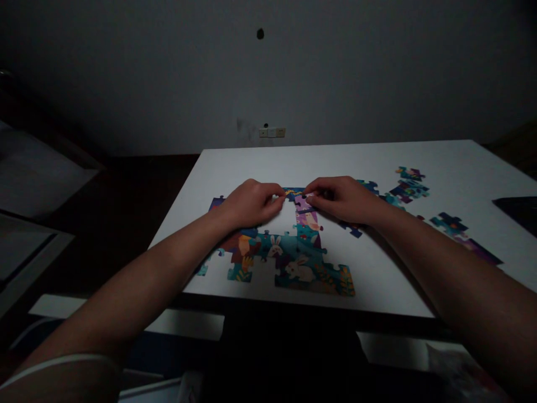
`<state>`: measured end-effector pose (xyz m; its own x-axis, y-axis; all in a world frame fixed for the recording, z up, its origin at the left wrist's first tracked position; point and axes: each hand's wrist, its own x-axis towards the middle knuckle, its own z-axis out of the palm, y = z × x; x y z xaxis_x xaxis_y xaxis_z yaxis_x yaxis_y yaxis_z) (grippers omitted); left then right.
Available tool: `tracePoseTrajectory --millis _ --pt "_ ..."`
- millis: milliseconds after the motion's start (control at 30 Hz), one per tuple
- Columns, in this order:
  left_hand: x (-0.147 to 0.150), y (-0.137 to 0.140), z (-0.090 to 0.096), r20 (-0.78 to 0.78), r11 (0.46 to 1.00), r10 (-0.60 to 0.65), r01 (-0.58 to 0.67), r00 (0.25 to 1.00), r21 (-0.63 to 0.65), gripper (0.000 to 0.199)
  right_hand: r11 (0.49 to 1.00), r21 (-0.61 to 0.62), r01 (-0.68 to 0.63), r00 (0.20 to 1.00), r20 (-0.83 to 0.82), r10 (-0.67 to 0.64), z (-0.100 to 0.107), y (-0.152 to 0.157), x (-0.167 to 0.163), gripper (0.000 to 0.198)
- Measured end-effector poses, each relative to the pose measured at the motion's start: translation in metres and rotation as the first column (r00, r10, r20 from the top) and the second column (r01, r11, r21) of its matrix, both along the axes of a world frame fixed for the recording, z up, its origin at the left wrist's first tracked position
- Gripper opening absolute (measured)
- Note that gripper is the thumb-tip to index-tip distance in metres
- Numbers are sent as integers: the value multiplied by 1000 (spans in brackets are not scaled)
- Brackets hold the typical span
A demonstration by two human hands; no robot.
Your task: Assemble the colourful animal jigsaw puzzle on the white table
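Observation:
A partly joined jigsaw puzzle (300, 271) with white rabbits lies flat near the table's front edge. My left hand (257, 202) pinches the left end of a blue and yellow puzzle piece (293, 193) at the puzzle's top. From the other side, my right hand (346, 197) has thumb and index finger closed on a purple puzzle piece (302, 202), just below the blue one. Both fingertips partly cover these pieces. A dark blue piece (216, 202) shows behind my left wrist, and another (351, 229) lies under my right hand.
More loose puzzle pieces (408, 189) are scattered on the white table (235, 165) to the right, some beyond my right forearm (451, 228). A dark flat object (518, 211) sits at the right edge. Behind the table stands a wall with sockets (272, 132).

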<state>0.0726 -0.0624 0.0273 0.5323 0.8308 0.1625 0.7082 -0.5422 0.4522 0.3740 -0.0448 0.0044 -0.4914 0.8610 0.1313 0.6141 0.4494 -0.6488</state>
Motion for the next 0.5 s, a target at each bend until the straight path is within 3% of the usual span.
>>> tracePoseTrajectory --millis 100,300,367,500 --pt "-4 4 0 14 997 61 -62 998 50 30 1000 21 4 1000 22 -4 0 0 0 34" --pt "-9 22 -14 333 987 158 -160 929 -22 16 1000 -3 -29 999 13 29 -2 3 3 37" --pt "-16 37 -14 495 962 272 -250 825 -112 17 1000 -4 -26 1000 11 26 -4 4 3 38" --pt "-60 83 -8 758 831 498 -481 421 -279 40 1000 -10 -28 1000 12 28 -5 5 3 39"
